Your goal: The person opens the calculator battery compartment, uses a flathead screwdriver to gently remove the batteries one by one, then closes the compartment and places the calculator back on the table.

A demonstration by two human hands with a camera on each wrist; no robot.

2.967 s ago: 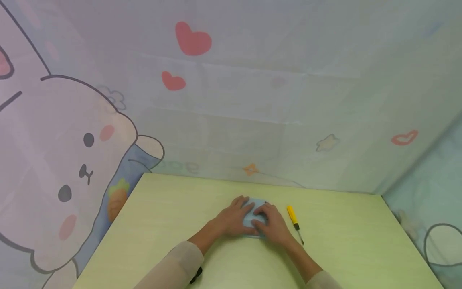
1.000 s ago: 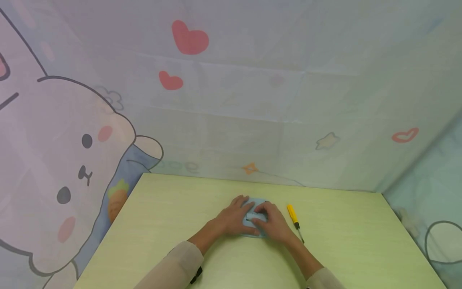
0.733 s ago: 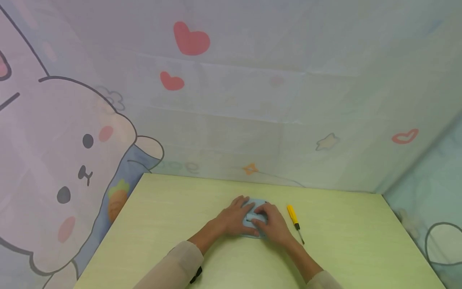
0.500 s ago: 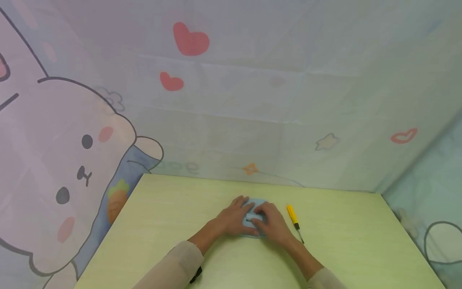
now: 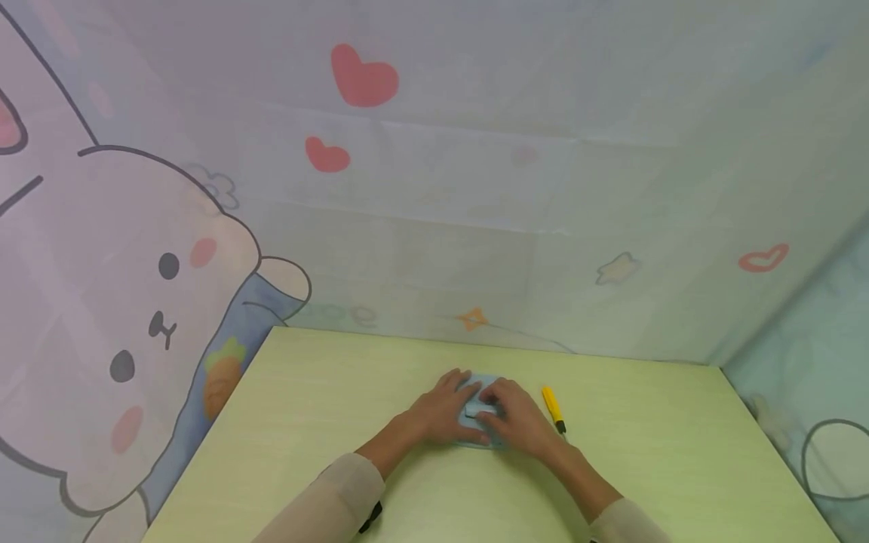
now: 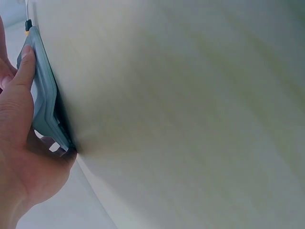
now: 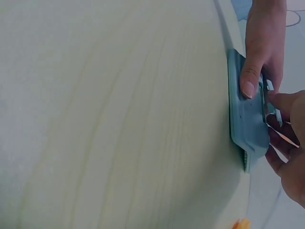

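Note:
A flat light-blue plastic device (image 5: pixel 483 383) lies on the table, partly covered by both hands. My left hand (image 5: pixel 443 415) holds its body from the left, fingers along the far side and thumb on the near part; in the right wrist view that thumb (image 7: pixel 249 81) presses its face. My right hand (image 5: pixel 521 421) bends over the right side, thumb and index finger pinching a small light-blue cover (image 7: pixel 277 117) that stands up from the device's face. The left wrist view shows the device's edge (image 6: pixel 45 88) close against the tabletop.
Just right of the right hand lies a yellow-handled screwdriver (image 5: pixel 553 407), its shaft mostly hidden by the forearm. A small black object (image 5: pixel 371 519) shows beside the left sleeve. Behind the pale yellow-green table (image 5: pixel 326 392) hangs a printed cloth (image 5: pixel 448 188).
The small rectangular cover on the device has come into view between the hands. My right hand and forearm have shifted slightly right, hiding the screwdriver's shaft. The left hand keeps its place.

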